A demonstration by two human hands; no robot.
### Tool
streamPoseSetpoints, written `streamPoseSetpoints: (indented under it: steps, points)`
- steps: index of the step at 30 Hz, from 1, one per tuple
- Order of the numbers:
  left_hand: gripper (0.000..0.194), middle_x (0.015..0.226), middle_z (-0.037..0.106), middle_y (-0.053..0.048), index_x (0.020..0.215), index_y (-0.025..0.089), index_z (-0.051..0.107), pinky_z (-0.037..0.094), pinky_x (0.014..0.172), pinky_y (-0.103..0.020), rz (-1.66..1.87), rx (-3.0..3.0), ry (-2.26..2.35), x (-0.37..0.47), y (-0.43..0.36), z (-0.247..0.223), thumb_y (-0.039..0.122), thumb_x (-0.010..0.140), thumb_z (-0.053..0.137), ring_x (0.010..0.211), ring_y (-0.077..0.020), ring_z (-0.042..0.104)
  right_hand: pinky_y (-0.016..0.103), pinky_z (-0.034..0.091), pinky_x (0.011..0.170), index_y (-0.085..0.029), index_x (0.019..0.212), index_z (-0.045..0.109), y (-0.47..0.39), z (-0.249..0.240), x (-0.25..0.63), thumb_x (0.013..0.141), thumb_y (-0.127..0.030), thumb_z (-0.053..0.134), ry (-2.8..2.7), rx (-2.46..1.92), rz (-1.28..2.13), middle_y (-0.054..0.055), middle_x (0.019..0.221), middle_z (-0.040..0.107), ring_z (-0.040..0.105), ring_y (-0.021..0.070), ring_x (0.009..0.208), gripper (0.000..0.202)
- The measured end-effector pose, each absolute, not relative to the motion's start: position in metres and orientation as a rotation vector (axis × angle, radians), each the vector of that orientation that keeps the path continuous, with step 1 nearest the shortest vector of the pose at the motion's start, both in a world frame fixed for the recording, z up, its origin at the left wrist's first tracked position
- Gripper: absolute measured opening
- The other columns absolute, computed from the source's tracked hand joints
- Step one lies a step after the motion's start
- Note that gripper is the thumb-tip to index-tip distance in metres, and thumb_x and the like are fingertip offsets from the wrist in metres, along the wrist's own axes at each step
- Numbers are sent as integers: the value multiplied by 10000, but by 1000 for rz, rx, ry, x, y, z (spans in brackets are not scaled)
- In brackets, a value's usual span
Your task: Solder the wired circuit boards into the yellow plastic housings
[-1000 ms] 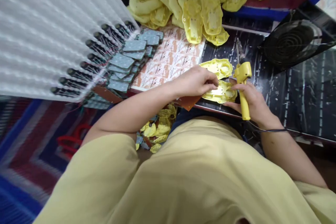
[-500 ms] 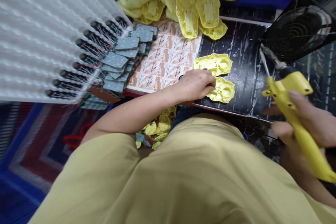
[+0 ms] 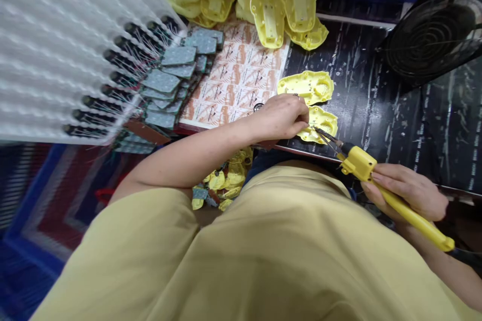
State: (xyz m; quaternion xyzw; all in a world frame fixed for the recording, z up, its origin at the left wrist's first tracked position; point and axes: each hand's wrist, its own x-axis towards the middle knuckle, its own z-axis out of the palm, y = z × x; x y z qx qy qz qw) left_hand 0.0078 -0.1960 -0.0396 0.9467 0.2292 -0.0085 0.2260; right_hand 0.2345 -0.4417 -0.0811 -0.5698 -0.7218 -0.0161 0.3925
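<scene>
Two yellow plastic shell halves lie side by side on the dark board, a far one (image 3: 306,87) and a near one (image 3: 324,121). My left hand (image 3: 282,118) rests over the left end of the near shell, its fingers pinched together; what is between the fingertips is hidden. My right hand (image 3: 412,190) is wrapped around the handle of a yellow soldering gun (image 3: 359,163). The gun's metal tip and a thin feed tube beside it point left and reach the near shell, close to my left fingertips.
Yellow shells (image 3: 267,10) are heaped at the back. Left stand grey-green circuit boards (image 3: 161,83) stacked beside black wired cylinders (image 3: 113,57) along a white ridged tray (image 3: 68,35). A black fan (image 3: 429,35) stands back right. More yellow pieces (image 3: 233,175) lie below the table edge.
My right hand has brought the soldering gun left and lowered its tip from near the fan to the near shell. The left hand keeps its pinch at the same shell.
</scene>
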Motion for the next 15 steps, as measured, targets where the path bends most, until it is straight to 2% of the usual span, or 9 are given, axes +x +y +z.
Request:
streamPoseSetpoints:
  steps: [6,11,15]
  points:
    - [211,1014,820,-68,945,181,828,531,931,-361,-57,2610,652,11,-195,-38,182,918,619,1013,-236,740,314,704,751,-258,967,742,-441,-73,240,1030,-306,733,-1940,-1486,80,48,947,821,814,206,835,80]
    - [199,1004,815,-60,930,191,824,533,932,-365,-74,2598,672,12,-195,-37,183,906,627,1008,-237,742,267,688,751,-247,961,725,-438,-65,241,1051,-274,706,-1949,-1369,-11,39,922,814,808,178,812,96]
    - [190,997,810,-63,926,190,821,534,938,-375,-65,2596,679,12,-195,-37,191,910,632,1015,-245,741,277,693,778,-234,962,745,-438,-63,241,1059,-296,698,-1976,-1435,82,54,939,821,814,187,841,124]
